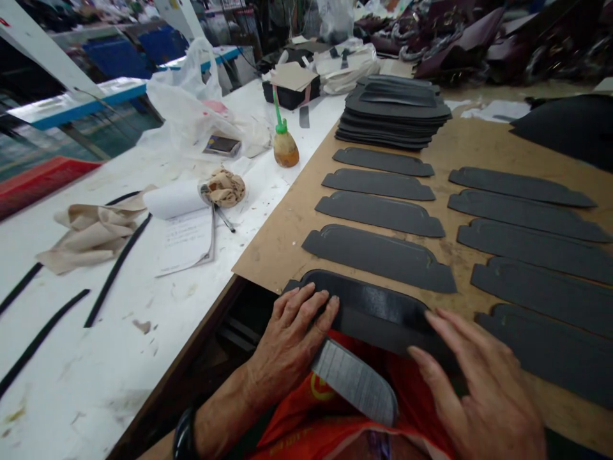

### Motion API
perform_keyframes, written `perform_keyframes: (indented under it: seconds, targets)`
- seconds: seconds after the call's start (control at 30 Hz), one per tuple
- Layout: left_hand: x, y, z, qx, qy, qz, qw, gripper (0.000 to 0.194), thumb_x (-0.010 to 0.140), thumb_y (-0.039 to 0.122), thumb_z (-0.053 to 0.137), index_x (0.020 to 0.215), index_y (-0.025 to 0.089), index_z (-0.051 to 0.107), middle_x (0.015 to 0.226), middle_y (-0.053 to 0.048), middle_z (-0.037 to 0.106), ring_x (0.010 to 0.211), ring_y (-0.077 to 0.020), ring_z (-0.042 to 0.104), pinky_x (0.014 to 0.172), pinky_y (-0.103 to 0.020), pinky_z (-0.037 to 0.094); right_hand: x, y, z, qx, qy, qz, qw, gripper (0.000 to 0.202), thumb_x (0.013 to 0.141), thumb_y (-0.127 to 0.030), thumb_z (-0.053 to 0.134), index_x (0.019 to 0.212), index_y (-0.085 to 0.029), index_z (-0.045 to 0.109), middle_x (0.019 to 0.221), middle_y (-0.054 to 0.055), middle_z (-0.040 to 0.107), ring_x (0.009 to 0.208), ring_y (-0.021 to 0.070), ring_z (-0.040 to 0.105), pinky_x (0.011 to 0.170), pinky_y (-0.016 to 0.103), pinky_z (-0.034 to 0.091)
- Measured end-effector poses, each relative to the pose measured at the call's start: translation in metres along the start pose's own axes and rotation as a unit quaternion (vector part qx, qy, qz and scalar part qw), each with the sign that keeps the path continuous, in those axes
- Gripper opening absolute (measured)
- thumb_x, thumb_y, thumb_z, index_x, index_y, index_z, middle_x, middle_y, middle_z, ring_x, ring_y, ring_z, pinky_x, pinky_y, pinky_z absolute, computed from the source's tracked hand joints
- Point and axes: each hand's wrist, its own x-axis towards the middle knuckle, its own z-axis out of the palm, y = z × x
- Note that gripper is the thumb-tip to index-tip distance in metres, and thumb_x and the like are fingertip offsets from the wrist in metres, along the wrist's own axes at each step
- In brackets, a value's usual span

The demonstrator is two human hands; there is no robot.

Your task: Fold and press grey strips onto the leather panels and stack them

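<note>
A dark, shaped panel (378,322) lies at the near edge of the brown board, a glossy black strip (371,295) along its upper part. My left hand (299,326) rests on the panel's left end, fingers stretched out flat. At its right end is my right hand (479,377), thumb and fingers apart, fingertips touching or just over the panel; it is slightly blurred. Below the panel, a stack of grey strips (357,380) sits over the red cloth (297,421) at my lap. Similar dark panels (378,255) lie in two columns beyond my hands.
A tall pile of dark pieces (393,115) stands at the board's far end. On the white table (186,332) at left are a notebook (184,239), a green-capped bottle (286,148), beige cloth (96,233), black strips (117,271) and a plastic bag (186,108).
</note>
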Motion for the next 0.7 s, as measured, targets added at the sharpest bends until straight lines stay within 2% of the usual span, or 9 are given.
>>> perform_keyframes:
  seconds: [0.07, 0.13, 0.27, 0.37, 0.5, 0.57, 0.63, 0.7]
  targets:
    - [0.0, 0.001, -0.001, -0.003, -0.006, -0.006, 1.0, 0.046, 0.091, 0.013, 0.037, 0.137, 0.013, 0.041, 0.129, -0.013, 0.052, 0.129, -0.0289, 0.033, 0.105, -0.044, 0.028, 0.011, -0.014, 0.011, 0.023, -0.035, -0.063, 0.997, 0.04, 0.091, -0.032, 0.05, 0.124, -0.009, 0.052, 0.124, 0.016, 0.059, 0.115, 0.0282, 0.052, 0.093, 0.041, 0.04]
    - [-0.001, 0.001, -0.001, -0.013, -0.002, -0.007, 1.0, 0.044, 0.092, 0.013, 0.037, 0.135, 0.012, 0.043, 0.131, -0.013, 0.051, 0.131, -0.0291, 0.032, 0.106, -0.044, 0.027, 0.02, -0.026, 0.022, 0.035, -0.063, -0.094, 0.993, 0.039, 0.092, -0.031, 0.048, 0.125, -0.011, 0.052, 0.129, 0.013, 0.058, 0.122, 0.0278, 0.048, 0.096, 0.041, 0.037]
    - [-0.008, -0.004, -0.004, -0.048, 0.002, 0.004, 0.999, 0.039, 0.095, 0.013, 0.034, 0.132, 0.011, 0.047, 0.133, -0.011, 0.051, 0.135, -0.0267, 0.027, 0.109, -0.042, 0.025, 0.029, -0.038, 0.035, 0.044, -0.09, -0.079, 0.992, 0.034, 0.093, -0.032, 0.045, 0.123, -0.017, 0.055, 0.129, 0.007, 0.06, 0.122, 0.0252, 0.049, 0.1, 0.042, 0.033]
    - [-0.014, -0.008, -0.005, -0.066, 0.014, 0.015, 0.998, 0.036, 0.096, 0.014, 0.034, 0.128, 0.012, 0.051, 0.128, -0.009, 0.057, 0.133, -0.0238, 0.032, 0.111, -0.041, 0.023, 0.029, -0.037, 0.033, 0.044, -0.096, -0.081, 0.991, 0.035, 0.093, -0.031, 0.046, 0.123, -0.016, 0.055, 0.128, 0.008, 0.061, 0.121, 0.0251, 0.05, 0.099, 0.042, 0.034]
    - [-0.017, -0.011, 0.0, -0.101, 0.082, 0.0, 0.992, 0.031, 0.095, 0.018, 0.042, 0.123, 0.016, 0.056, 0.116, -0.006, 0.064, 0.121, -0.0205, 0.043, 0.107, -0.038, 0.027, 0.032, -0.036, 0.026, 0.021, -0.115, -0.115, 0.987, 0.041, 0.088, -0.03, 0.054, 0.124, -0.012, 0.054, 0.129, 0.012, 0.059, 0.123, 0.0308, 0.046, 0.095, 0.046, 0.035]
    - [-0.016, -0.011, 0.004, -0.114, 0.106, -0.008, 0.988, 0.029, 0.094, 0.019, 0.045, 0.12, 0.017, 0.058, 0.11, -0.006, 0.065, 0.115, -0.0209, 0.046, 0.104, -0.039, 0.031, 0.036, -0.038, 0.023, 0.014, -0.117, -0.108, 0.987, 0.041, 0.086, -0.034, 0.057, 0.121, -0.013, 0.056, 0.129, 0.013, 0.058, 0.124, 0.034, 0.044, 0.093, 0.048, 0.036]
    - [-0.014, -0.01, 0.006, -0.118, 0.109, -0.015, 0.987, 0.027, 0.093, 0.019, 0.048, 0.117, 0.018, 0.06, 0.106, -0.007, 0.065, 0.11, -0.0211, 0.048, 0.101, -0.039, 0.033, 0.042, -0.04, 0.021, 0.026, -0.114, -0.102, 0.988, 0.041, 0.085, -0.036, 0.058, 0.119, -0.014, 0.056, 0.131, 0.014, 0.055, 0.124, 0.0335, 0.044, 0.093, 0.048, 0.037]
    - [-0.012, -0.009, 0.006, -0.123, 0.118, -0.021, 0.985, 0.026, 0.092, 0.02, 0.048, 0.115, 0.018, 0.061, 0.104, -0.006, 0.064, 0.108, -0.0209, 0.049, 0.1, -0.039, 0.034, 0.048, -0.042, 0.022, 0.055, -0.122, -0.125, 0.983, 0.044, 0.085, -0.033, 0.057, 0.124, -0.012, 0.052, 0.135, 0.017, 0.051, 0.125, 0.0305, 0.044, 0.095, 0.045, 0.038]
